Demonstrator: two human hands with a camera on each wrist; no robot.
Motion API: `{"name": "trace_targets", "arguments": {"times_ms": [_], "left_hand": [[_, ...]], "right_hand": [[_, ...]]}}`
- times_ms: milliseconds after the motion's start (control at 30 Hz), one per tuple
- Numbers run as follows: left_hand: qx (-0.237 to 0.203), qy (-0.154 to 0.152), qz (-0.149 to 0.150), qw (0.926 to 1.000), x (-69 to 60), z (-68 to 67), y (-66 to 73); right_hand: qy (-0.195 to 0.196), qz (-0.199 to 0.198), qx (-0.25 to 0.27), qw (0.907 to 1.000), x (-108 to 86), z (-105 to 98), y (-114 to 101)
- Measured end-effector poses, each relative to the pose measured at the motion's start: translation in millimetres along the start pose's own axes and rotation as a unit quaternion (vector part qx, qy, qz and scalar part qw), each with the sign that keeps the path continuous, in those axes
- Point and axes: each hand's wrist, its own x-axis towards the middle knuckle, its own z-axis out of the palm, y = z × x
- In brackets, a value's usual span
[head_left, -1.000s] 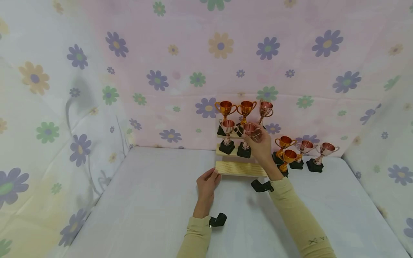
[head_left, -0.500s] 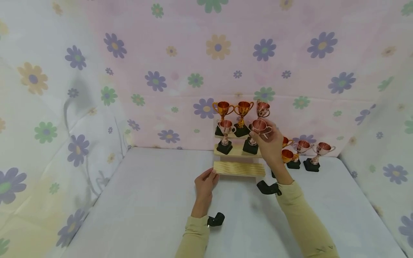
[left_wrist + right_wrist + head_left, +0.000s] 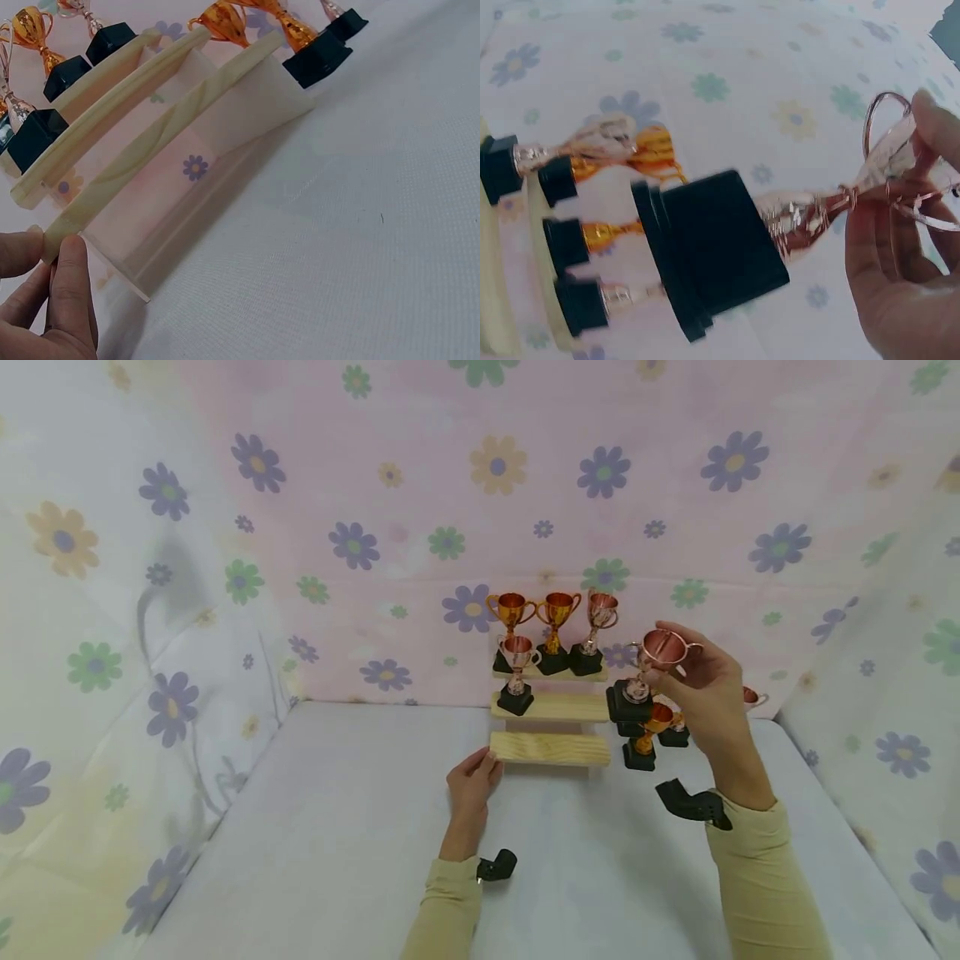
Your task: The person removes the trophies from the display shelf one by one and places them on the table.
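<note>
My right hand grips a rose-gold trophy cup by its bowl, just right of a three-tier wooden stand. In the right wrist view its black base hangs free, pointing left. My left hand pinches the left end of the stand's lowest board between thumb and fingers. Two gold trophies and a rose-gold one stand on the top tier. Another rose-gold trophy occupies the left of the middle tier.
On the table right of the stand are more trophies, among them a gold one in front. My right hand and the held trophy partly hide several there. A flowered backdrop rises behind the white table.
The rose-gold trophy in my right hand has moved rightward, from over the middle tier beside its twin to beyond the stand's right end. My left hand keeps its pinch on the lowest board.
</note>
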Motion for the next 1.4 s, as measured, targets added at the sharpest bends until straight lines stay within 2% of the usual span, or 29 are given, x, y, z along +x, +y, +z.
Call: {"name": "trace_targets", "arguments": {"times_ms": [167, 267, 367, 500, 633, 800, 1100, 1333, 1400], "left_hand": [[0.0, 0.0, 0.001, 1.0, -1.1, 0.7, 1.0], [0.001, -0.001, 0.005, 1.0, -1.4, 0.3, 1.0], [0.003, -0.001, 0.007, 1.0, -1.5, -0.6, 0.8], [0.006, -0.001, 0.001, 1.0, -0.9, -2.1, 2.3], [0.005, -0.003, -0.002, 1.0, 0.1, -3.8, 1.5], [0.009, -0.001, -0.003, 1.0, 1.2, -3.5, 0.4], [0.001, 0.003, -0.003, 1.0, 2.5, -0.4, 0.2], [-0.002, 0.003, 0.001, 1.0, -0.7, 0.7, 0.2], [-0.004, 0.004, 0.003, 1.0, -1.1, 0.4, 0.5]], "right_hand": [[-0.01, -0.063, 0.088, 0.994, -6.5, -39, -1], [-0.02, -0.077, 0.131, 0.9882, -11.1, -64, 4], [-0.007, -0.062, 0.095, 0.9936, -17.9, -86, 9], [0.017, -0.02, 0.028, 0.9993, -29.3, -109, 19], [0.024, 0.016, -0.005, 0.9996, -42.7, -128, 36], [0.022, 0.04, -0.036, 0.9983, -57.8, -143, 58], [0.033, 0.127, -0.063, 0.9894, -72.2, -159, 95], [0.052, 0.171, -0.086, 0.9801, -72.6, -168, 122], [0.051, 0.182, -0.11, 0.9758, -71.7, -169, 126]]}}
